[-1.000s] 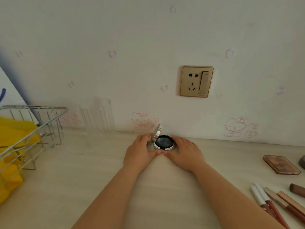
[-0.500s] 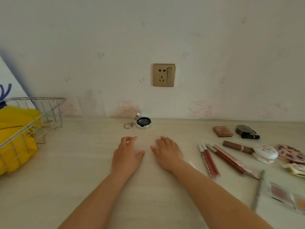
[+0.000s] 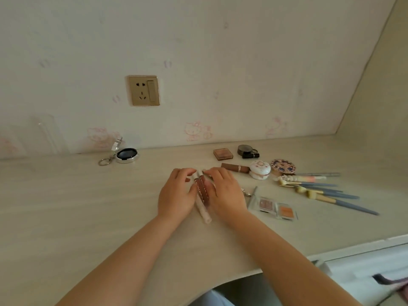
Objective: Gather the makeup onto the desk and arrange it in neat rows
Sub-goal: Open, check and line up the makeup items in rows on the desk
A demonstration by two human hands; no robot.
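Several lip gloss tubes (image 3: 202,192), brown with white caps, lie bundled lengthwise on the pale wooden desk (image 3: 88,206). My left hand (image 3: 176,194) cups them from the left and my right hand (image 3: 226,192) from the right, fingers arched over their far ends, thumbs along their sides. An open round compact (image 3: 127,154) with a keyring sits by the wall. To the right lie a square blush (image 3: 223,153), a dark round compact (image 3: 245,149), a brown lipstick (image 3: 235,167), a white compact (image 3: 260,169), a patterned compact (image 3: 282,166), several brushes (image 3: 322,191) and a clear eyeshadow palette (image 3: 276,207).
A gold wall socket (image 3: 144,90) is set in the wallpapered wall. A clear acrylic holder (image 3: 48,133) stands at the back left. The desk's front edge (image 3: 331,249) curves in at the lower right, and a side wall (image 3: 375,96) closes the right end.
Both hands left the open compact by the wall, drew back, then moved right onto the lip gloss tubes. The view swung right, and the wire basket went out of sight.
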